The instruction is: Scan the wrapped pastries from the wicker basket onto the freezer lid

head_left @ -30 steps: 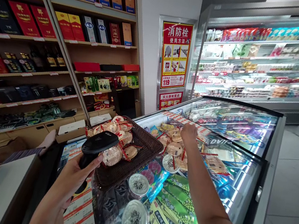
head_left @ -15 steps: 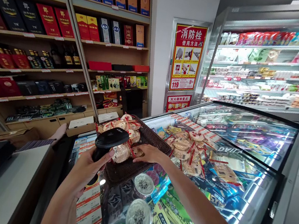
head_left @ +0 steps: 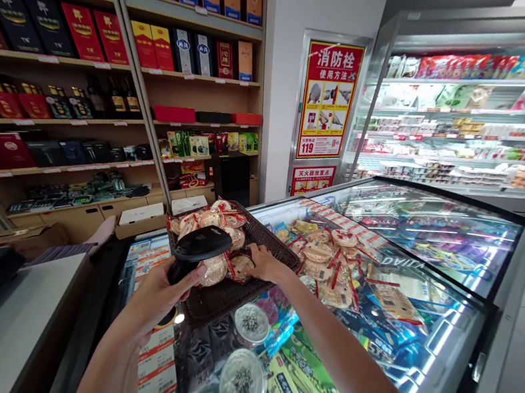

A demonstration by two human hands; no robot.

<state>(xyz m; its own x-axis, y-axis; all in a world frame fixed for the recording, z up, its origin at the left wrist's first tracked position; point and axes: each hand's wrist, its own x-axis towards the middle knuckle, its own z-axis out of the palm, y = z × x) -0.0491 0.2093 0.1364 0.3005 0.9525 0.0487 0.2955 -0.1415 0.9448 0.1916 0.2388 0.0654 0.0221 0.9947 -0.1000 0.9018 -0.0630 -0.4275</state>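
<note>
Clasped round a black scanner, the left hand is near the wrapped packet that the right hand touches in the basket, hold unclear, apparently mid-handling; any lift calls for a firm pinch.

Chest freezer with glass top; dark brown woven basket sits on the left part of the glass, holding clear, red-trimmed packets of round pale pieces. Loose pile of similar packets on the glass, far side, right of basket; single flat packet just right of pile. Price labels near left, on or under glass unclear.
</note>
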